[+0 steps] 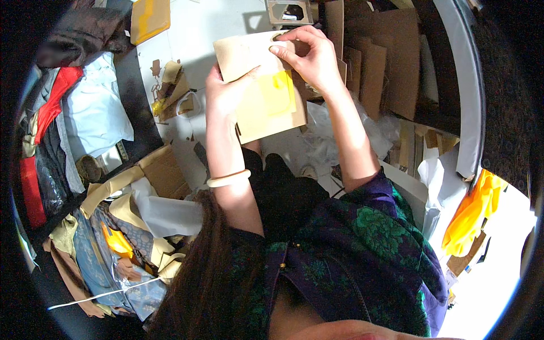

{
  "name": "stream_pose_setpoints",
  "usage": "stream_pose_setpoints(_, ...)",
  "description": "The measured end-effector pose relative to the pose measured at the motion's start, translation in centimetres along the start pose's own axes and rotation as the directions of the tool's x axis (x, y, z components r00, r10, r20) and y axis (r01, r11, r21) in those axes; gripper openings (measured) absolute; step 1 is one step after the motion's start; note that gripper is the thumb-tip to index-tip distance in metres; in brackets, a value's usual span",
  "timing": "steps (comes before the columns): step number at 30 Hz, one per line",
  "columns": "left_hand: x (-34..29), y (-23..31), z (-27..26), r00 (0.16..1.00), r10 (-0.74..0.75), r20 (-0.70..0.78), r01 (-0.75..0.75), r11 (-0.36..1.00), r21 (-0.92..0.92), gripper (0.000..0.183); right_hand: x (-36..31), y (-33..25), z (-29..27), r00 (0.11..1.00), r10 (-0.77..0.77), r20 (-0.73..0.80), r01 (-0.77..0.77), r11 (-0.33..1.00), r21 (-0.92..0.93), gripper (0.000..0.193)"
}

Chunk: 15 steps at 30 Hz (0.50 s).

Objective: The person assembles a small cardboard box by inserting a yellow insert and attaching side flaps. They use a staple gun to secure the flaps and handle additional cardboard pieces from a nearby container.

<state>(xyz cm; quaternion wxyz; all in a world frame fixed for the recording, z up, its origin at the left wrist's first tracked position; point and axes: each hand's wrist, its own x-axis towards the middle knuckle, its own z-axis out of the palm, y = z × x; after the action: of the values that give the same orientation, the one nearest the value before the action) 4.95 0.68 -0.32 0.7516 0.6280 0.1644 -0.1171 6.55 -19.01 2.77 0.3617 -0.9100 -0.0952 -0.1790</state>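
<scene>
In front of me I hold up a tan, paper-like sheet (258, 116) with a yellow patch (279, 93) on its face. Its paler upper part (233, 56) looks folded over, and strong light washes out some detail there. My left hand (222, 93) is closed on the left edge, the thumb over the front and the other fingers hidden behind. At the top right corner, my right hand (311, 55) pinches the pale part between thumb and forefinger. Whether the pale part is one piece with the sheet, I cannot tell.
A yellow-and-tan block (150, 20) lies at the far left, near paper scraps (170, 85). Cardboard sheets (371, 73) stand on the right, above crumpled clear plastic (368, 122). Fabric-filled box (164, 170) at lower left; pale blue bag (96, 107) above it. Orange cloth (473, 218) hangs right.
</scene>
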Motion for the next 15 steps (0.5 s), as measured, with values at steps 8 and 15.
stream_pose_setpoints(8,-0.2,0.9,-1.0,0.999,0.002,-0.043,-0.003,1.000,-0.028,0.057,-1.3,0.0,2.1,0.995,-0.036,-0.097,0.027,0.995,-0.091,0.041)
stream_pose_setpoints(15,-0.3,2.2,-2.9,0.972,0.035,-0.233,-0.082,0.977,-0.196,0.065,-3.6,-0.3,4.3,0.900,0.095,-0.425,-0.075,0.995,0.064,0.012)
